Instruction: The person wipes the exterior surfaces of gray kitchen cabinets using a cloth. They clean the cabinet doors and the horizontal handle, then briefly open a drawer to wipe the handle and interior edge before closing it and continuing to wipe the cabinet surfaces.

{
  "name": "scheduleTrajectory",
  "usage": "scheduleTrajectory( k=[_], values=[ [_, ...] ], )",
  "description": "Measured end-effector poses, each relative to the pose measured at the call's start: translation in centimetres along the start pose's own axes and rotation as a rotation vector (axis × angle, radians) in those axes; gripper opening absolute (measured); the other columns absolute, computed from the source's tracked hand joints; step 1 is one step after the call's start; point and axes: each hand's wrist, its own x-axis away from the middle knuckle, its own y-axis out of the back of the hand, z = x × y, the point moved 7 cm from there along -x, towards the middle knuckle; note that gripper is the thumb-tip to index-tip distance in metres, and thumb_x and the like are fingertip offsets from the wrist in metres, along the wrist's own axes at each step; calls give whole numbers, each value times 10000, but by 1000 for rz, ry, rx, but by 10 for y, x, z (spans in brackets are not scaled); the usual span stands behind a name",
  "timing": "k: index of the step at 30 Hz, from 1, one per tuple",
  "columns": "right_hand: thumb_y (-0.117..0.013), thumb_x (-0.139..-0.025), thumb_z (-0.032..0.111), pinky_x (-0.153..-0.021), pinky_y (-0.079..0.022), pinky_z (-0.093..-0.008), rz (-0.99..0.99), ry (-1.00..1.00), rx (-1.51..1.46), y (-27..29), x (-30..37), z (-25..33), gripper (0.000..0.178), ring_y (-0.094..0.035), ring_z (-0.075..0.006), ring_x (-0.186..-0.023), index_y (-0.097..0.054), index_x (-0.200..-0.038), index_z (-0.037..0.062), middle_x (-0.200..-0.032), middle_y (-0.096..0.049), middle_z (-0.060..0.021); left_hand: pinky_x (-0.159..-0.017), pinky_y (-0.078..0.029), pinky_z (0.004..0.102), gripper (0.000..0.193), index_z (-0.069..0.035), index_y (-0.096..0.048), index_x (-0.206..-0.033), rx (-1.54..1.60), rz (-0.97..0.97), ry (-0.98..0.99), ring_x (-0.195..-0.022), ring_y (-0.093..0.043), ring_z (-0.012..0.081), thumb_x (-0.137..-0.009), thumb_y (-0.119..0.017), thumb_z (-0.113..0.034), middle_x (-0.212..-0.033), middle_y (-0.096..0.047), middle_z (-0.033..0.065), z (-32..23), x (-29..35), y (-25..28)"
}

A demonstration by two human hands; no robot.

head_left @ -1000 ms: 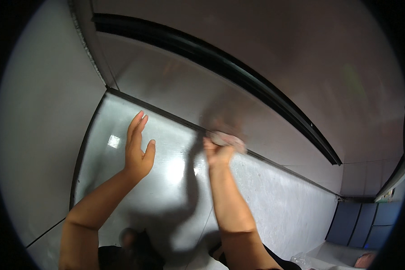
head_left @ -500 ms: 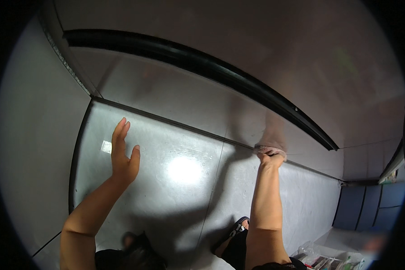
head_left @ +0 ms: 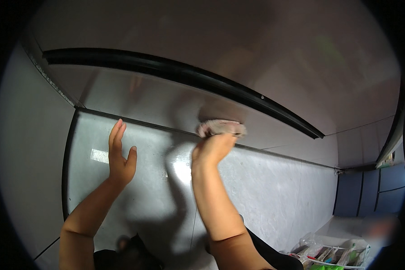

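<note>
Dim, greyish, with a heavy fisheye bend.

Brightest at centre: soft glare patch on the metal panel [head_left: 265,198] just left of the right hand [head_left: 213,148], broad arm shadows spreading below toward 6 o'clock. Black vignette all round the rim; black rail [head_left: 180,76] curved by the lens. Cloth [head_left: 221,127] smeared with motion blur; 4 o'clock corner soft, washed out.

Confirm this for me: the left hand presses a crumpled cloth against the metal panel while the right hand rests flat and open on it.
Not quite: the hands are swapped. In the head view the right hand presses the crumpled cloth against the metal panel, and the left hand is the flat, open one on it.
</note>
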Motion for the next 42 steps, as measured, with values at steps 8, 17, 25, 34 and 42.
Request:
scheduleTrajectory(
  k=[8, 17, 25, 34, 42],
  values=[
    [-286, -1045, 263, -748, -559, -418, -388, 270, 162, 82, -122, 115, 400, -611, -304, -989, -325, -1370, 32, -1289, -506, -183, -1156, -272, 450, 661, 1, -316, -1456, -31, -21, -13, -1416, -318, 352, -834, -513, 104, -1527, -286, 225, -3, 9, 35],
    [-283, -977, -3, -1178, -284, -423, -272, 595, 480, -11, -4, 29, 618, -288, -391, -1432, -33, -1542, 2, -1565, -153, -305, -1157, -258, 447, 666, 8, -325, -1454, -38, -61, 4, -1416, -317, 358, -821, -509, 108, -1529, -289, 224, -10, 11, 58],
    [-337, -974, 173, -1102, -349, -407, -145, -454, 178, -58, 100, -143, 690, -368, -330, -1347, 13, -1560, 72, -1540, -209, -225, -1189, -192, 415, 698, 6, -321, -1467, 0, -84, 88, -1448, -271, 307, -806, -503, 132, -1552, -277, 200, -2, 10, 62],
    [-230, -1059, 272, -522, -551, -357, -216, 240, 263, 48, -62, 21, 484, -660, -264, -734, -218, -1518, 120, -1102, -616, -217, -1161, -253, 460, 682, -15, -314, -1457, -29, -58, 41, -1424, -298, 355, -811, -496, 107, -1536, -271, 208, -5, 20, 65],
    [-285, -903, 6, -1168, -278, -358, -229, 352, 335, 0, -5, -22, 703, -301, -354, -1422, -55, -1565, 58, -1614, -120, -191, -1160, -276, 432, 656, -9, -326, -1453, -21, -57, 125, -1419, -313, 339, -833, -514, 93, -1534, -281, 191, 8, 15, 57]
  ],
)
